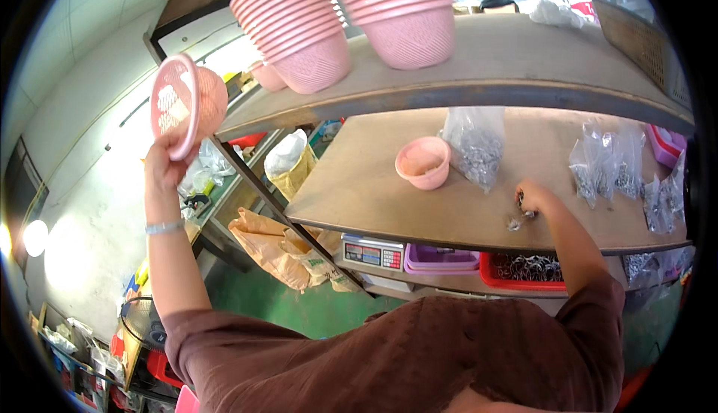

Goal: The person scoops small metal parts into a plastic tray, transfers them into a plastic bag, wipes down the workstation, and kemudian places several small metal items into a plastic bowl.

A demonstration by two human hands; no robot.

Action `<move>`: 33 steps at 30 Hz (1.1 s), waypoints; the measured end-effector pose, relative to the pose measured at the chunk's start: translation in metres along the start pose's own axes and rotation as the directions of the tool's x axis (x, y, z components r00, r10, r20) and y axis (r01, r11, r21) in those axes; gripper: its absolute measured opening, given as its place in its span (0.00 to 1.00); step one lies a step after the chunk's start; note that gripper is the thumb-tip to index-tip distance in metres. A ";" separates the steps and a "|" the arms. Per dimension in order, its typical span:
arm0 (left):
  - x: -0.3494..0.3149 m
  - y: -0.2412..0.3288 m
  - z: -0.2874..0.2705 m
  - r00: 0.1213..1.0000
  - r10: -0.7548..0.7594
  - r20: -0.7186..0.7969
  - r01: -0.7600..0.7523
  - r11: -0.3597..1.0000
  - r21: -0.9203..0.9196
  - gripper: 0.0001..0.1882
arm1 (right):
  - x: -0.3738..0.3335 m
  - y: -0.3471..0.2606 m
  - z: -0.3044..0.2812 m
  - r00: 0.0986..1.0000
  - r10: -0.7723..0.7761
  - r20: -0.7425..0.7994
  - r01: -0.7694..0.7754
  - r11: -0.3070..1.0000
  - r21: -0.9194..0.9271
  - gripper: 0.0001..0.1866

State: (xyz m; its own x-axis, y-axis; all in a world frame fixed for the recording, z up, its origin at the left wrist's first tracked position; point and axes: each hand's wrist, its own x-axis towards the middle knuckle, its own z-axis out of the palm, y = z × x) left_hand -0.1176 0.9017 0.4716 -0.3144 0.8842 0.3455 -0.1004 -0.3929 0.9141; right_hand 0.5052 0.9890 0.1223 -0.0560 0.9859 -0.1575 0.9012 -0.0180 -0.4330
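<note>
My left hand grips the rim of a pink perforated plastic basket, raised at the left beside the upper shelf and turned on its side. On the lower shelf my right hand has its fingers curled over small metal parts whose exact kind is too small to make out. A few shiny bits lie beside the fingertips. Left of that hand stands a clear plastic bag of small grey metal pieces. Next to the bag sits a small pink bowl, its contents hard to see.
Two stacks of pink baskets stand on the upper shelf. Several bags of metal pieces lie at the right. Below are a scale, a purple tray and a red tray of metal rings.
</note>
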 end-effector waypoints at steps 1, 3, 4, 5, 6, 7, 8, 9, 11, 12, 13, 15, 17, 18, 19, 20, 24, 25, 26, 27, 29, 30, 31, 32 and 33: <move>0.026 0.007 -0.001 0.998 0.010 -0.060 -0.012 1.000 -0.025 0.19 | -0.002 -0.005 -0.001 1.000 0.020 0.007 -0.020 0.999 0.034 0.16; 0.066 0.018 0.013 0.990 -0.017 -0.138 0.009 0.998 -0.063 0.19 | -0.010 -0.012 -0.008 0.997 0.069 0.019 -0.071 0.992 0.105 0.17; 0.097 0.018 0.006 0.990 -0.072 -0.117 0.070 0.997 -0.019 0.19 | -0.010 -0.014 -0.009 0.997 0.071 0.021 -0.072 0.992 0.099 0.18; 0.124 0.010 0.011 0.987 -0.118 -0.112 0.122 0.992 0.028 0.17 | -0.012 -0.011 -0.011 0.995 0.095 0.026 -0.096 0.991 0.092 0.20; 0.160 0.015 0.003 0.983 -0.127 -0.131 0.132 0.991 0.027 0.16 | -0.010 -0.011 -0.008 0.995 0.094 0.043 -0.097 0.990 0.100 0.21; 0.196 0.000 0.003 0.979 -0.159 -0.125 0.162 0.987 0.013 0.15 | -0.017 -0.013 -0.010 0.996 0.086 0.020 -0.087 0.995 0.055 0.24; 0.194 -0.011 0.025 0.998 0.000 -0.062 0.003 0.999 0.043 0.14 | -0.025 -0.012 -0.009 0.996 0.089 0.010 -0.089 0.996 0.029 0.27; 0.189 -0.013 0.044 0.987 0.160 0.012 -0.160 0.986 0.051 0.14 | -0.017 0.000 -0.010 1.000 0.001 0.014 -0.002 0.997 0.083 0.31; 0.234 -0.027 0.049 0.958 0.153 0.241 -0.131 0.986 -0.108 0.16 | -0.019 0.007 -0.002 0.993 -0.054 -0.108 0.062 0.995 0.077 0.35; 0.259 -0.021 0.041 0.950 0.099 0.296 -0.088 0.995 -0.048 0.17 | -0.021 -0.009 -0.003 0.994 -0.033 -0.103 0.043 0.995 0.093 0.36; 0.288 -0.022 0.034 0.934 0.037 0.354 -0.043 0.999 0.008 0.18 | -0.021 -0.015 0.003 0.981 -0.064 -0.182 0.077 0.995 0.064 0.37; 0.343 -0.027 0.021 0.925 0.046 0.376 -0.138 0.965 0.223 0.20 | -0.021 -0.024 0.011 0.975 -0.046 -0.216 0.051 0.999 0.019 0.39; 0.359 -0.031 0.044 1.000 -0.025 -0.016 0.029 0.963 0.267 0.23 | -0.029 -0.028 0.014 0.978 -0.019 -0.209 0.010 0.999 -0.044 0.39; 0.340 -0.028 0.054 0.997 -0.074 -0.036 0.081 0.964 0.252 0.25 | -0.038 -0.041 0.008 0.980 -0.002 -0.200 -0.013 0.997 -0.074 0.39; 0.326 -0.027 0.058 0.992 -0.114 -0.061 0.125 0.961 0.246 0.28 | -0.044 -0.045 0.006 0.982 0.003 -0.189 -0.021 0.995 -0.097 0.39; 0.365 -0.019 0.015 0.959 0.138 0.247 -0.279 0.605 0.745 0.29 | -0.047 -0.045 0.008 0.978 -0.013 -0.206 -0.012 0.993 -0.120 0.39; 0.351 -0.026 0.027 0.969 0.176 0.171 -0.246 0.722 0.647 0.26 | -0.062 -0.036 0.014 0.962 -0.029 -0.273 -0.010 0.990 -0.140 0.39; 0.339 -0.021 0.016 0.962 0.220 0.161 -0.272 0.746 0.608 0.25 | -0.064 -0.036 0.016 0.956 -0.050 -0.287 0.013 0.991 -0.130 0.39; 0.317 -0.016 0.011 0.952 0.267 0.148 -0.302 0.763 0.571 0.24 | -0.064 -0.033 0.019 0.953 -0.085 -0.291 0.042 0.988 -0.151 0.39; 0.281 -0.010 0.008 0.927 0.344 0.150 -0.369 0.761 0.534 0.24 | -0.064 -0.029 0.021 0.946 -0.121 -0.300 0.071 0.982 -0.173 0.39; 0.186 -0.020 0.021 0.841 0.519 0.155 -0.522 0.704 0.482 0.23 | -0.062 -0.024 0.027 0.934 -0.164 -0.316 0.101 0.973 -0.207 0.36; 0.124 -0.039 0.045 0.771 0.619 0.150 -0.605 0.639 0.474 0.21 | -0.059 -0.020 0.028 0.930 -0.169 -0.327 0.097 0.969 -0.225 0.34; 0.065 -0.060 0.070 0.693 0.707 0.142 -0.676 0.569 0.469 0.19 | -0.056 -0.014 0.028 0.926 -0.168 -0.337 0.085 0.965 -0.247 0.32; 0.015 -0.083 0.094 0.651 0.752 0.101 -0.681 0.521 0.514 0.16 | -0.054 -0.007 0.030 0.916 -0.166 -0.365 0.085 0.970 -0.228 0.30; -0.017 -0.105 0.114 0.601 0.797 0.067 -0.685 0.470 0.557 0.14 | -0.052 0.003 0.032 0.903 -0.161 -0.398 0.084 0.975 -0.205 0.28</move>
State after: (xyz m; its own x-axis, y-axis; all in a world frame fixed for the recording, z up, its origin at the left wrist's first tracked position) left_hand 0.0054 0.9572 0.3936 -0.2056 0.2352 0.9499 0.6939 -0.6495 0.3110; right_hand 0.4970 0.9321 0.1007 -0.0248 0.9595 0.2807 0.9623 0.0990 -0.2534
